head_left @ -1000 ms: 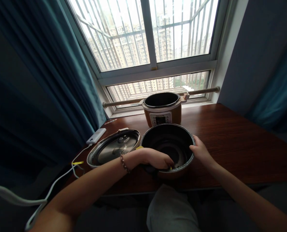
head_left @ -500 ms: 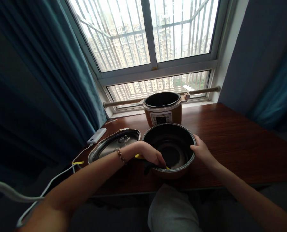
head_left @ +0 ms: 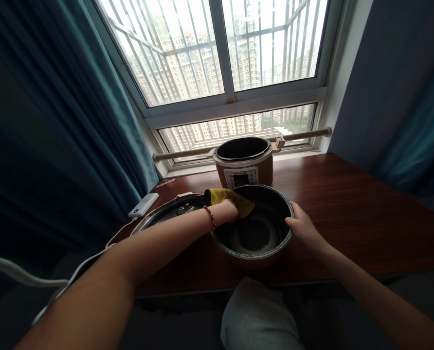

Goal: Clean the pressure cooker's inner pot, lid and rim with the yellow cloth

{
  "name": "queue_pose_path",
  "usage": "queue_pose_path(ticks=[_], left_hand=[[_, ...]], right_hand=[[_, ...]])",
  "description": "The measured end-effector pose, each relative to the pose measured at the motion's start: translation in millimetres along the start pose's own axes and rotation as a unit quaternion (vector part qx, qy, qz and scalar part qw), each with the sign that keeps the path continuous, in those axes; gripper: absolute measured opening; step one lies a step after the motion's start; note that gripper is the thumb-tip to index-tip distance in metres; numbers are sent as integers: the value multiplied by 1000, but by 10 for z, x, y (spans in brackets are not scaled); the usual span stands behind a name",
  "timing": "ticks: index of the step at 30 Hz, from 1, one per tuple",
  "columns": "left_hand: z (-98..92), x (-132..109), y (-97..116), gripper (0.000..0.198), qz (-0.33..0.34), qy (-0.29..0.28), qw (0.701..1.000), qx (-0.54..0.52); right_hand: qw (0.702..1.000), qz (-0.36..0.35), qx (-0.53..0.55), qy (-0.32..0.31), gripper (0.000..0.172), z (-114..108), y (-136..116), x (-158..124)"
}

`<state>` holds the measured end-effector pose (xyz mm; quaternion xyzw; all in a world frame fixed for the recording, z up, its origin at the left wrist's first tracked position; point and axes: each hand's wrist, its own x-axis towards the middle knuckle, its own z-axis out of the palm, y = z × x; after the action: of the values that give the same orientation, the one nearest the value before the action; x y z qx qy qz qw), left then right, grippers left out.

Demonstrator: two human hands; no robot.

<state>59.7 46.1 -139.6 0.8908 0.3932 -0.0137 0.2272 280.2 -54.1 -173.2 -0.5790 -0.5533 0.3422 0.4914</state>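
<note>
A dark inner pot (head_left: 259, 236) with a pale metal rim stands at the table's front edge, tilted a little toward me. My right hand (head_left: 300, 222) grips its rim on the right side, thumb over the edge. At the pot's left inner wall, my left hand (head_left: 230, 210) is closed on a yellow cloth (head_left: 246, 206) with a dark edge; the cloth partly covers my fingers. Behind the pot is the brown and white pressure cooker body (head_left: 244, 163), its top uncovered. The round lid (head_left: 166, 209) lies upside down at the left, partly hidden by my left forearm.
A white power bank (head_left: 143, 205) with a white cable lies on the wooden table (head_left: 348, 209) at the left. Beyond the table is a barred window (head_left: 231, 48) with a rail (head_left: 306, 136) across it. A blue curtain (head_left: 103, 97) hangs at the left.
My left hand has moved with the cloth from the pot's near rim up to its left inner wall, and more cloth shows. My right hand keeps its grip on the rim.
</note>
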Motion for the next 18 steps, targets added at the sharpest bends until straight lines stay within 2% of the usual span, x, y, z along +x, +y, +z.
queue_pose_path(ticks=[4,7,13,18], left_hand=[[-136,-69,22,19,68,33,992,102],[-194,-159,8,28,95,52,982,158],[-189,-467,-63,24,60,43,971,228],[-212,-766,41,19,23,16,972,235]], right_hand=[[1000,5,-13,16,49,-13,-53,-48],[1000,4,-7,10,50,-19,-24,-34],[1000,-2,9,-17,51,-4,58,43],[1000,7,0,-17,50,-15,27,30]])
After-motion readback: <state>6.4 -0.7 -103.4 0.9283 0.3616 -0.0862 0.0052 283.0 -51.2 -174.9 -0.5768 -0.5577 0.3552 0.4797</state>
